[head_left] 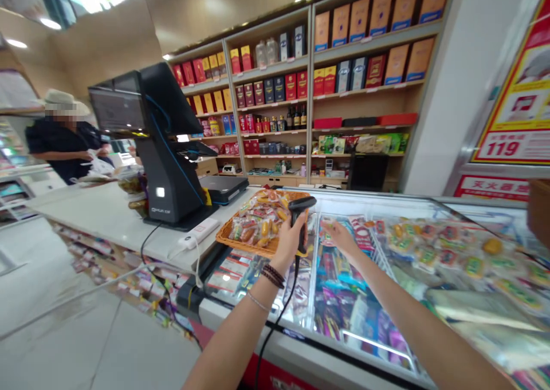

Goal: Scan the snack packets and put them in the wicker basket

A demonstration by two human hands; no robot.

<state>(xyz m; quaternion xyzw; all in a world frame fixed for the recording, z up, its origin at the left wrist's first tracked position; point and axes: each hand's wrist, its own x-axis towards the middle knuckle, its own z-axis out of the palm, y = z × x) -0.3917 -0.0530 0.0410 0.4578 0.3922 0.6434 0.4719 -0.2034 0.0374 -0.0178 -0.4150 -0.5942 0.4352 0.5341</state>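
Observation:
My left hand (290,238) is wrapped round the grip of a black barcode scanner (302,204), its cable hanging down across the freezer's front edge. Just behind the scanner sits a wicker basket (226,235) of wrapped sausages and other packed snacks (256,224). My right hand (341,236) reaches over the glass-topped freezer (296,335), fingers bent towards the scanner. Around its fingertips shows a small red-and-white packet (327,236); I cannot tell whether the hand holds it or it lies beneath. Colourful ice-cream packs (339,275) fill the freezer below.
A black checkout terminal (165,161) stands on the white counter (94,207) at left, with a white power strip (200,233) nearby. Several vacuum packs (447,247) lie at right. A person (64,138) stands beyond the counter. Shelves (275,106) of boxes line the back wall.

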